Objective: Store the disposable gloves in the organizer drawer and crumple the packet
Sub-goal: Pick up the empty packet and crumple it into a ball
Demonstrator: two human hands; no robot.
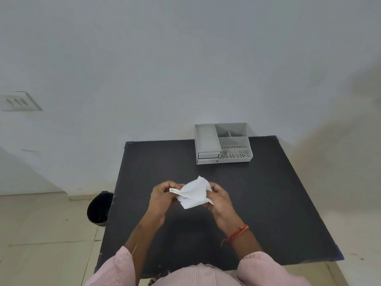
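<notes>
A white packet (192,194) with blue print is held above the middle of the black table (257,203), creased and partly folded. My left hand (162,196) pinches its left edge and my right hand (219,198) grips its right side. The grey organizer (223,143) stands at the table's far edge, right of centre, with two small drawers (208,158) at its front left, both pushed in. No gloves are visible outside the packet.
A dark round bin (99,209) sits on the tiled floor beside the table's left edge. A pale wall rises right behind the table, with a switch plate (19,101) at the far left.
</notes>
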